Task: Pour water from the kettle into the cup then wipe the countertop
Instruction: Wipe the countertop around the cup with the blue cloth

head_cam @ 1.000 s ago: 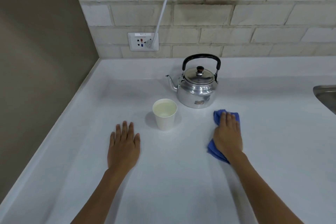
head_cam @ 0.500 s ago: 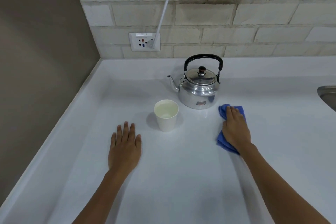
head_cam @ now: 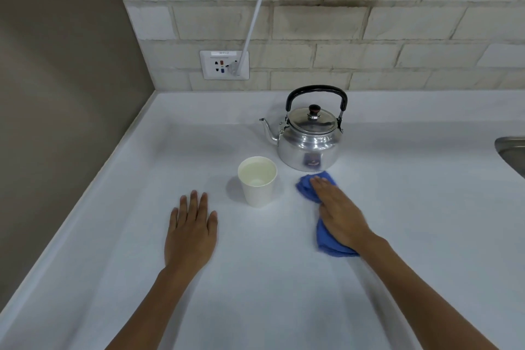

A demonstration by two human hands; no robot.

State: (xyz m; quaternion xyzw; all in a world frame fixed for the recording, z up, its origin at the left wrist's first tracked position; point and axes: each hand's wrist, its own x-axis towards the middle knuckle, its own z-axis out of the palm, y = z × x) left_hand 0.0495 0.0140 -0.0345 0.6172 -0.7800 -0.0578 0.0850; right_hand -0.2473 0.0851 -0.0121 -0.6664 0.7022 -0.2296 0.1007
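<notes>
A pale brick wall (head_cam: 312, 23) with a socket (head_cam: 224, 65) meets a plain brown side wall (head_cam: 56, 79).

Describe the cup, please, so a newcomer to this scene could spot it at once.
Start at the steel kettle standing on the white countertop below the brick wall. Just in front of its spout, to the left, stands the cup. It is the only white paper item there, open-topped and holding water, between the bare left hand and the blue cloth.

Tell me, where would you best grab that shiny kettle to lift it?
Take the kettle by its black arched handle, coming straight down from above. The handle stands upright over the lid, leaving room for fingers beneath, and the spout points left, so nothing blocks that approach.
</notes>
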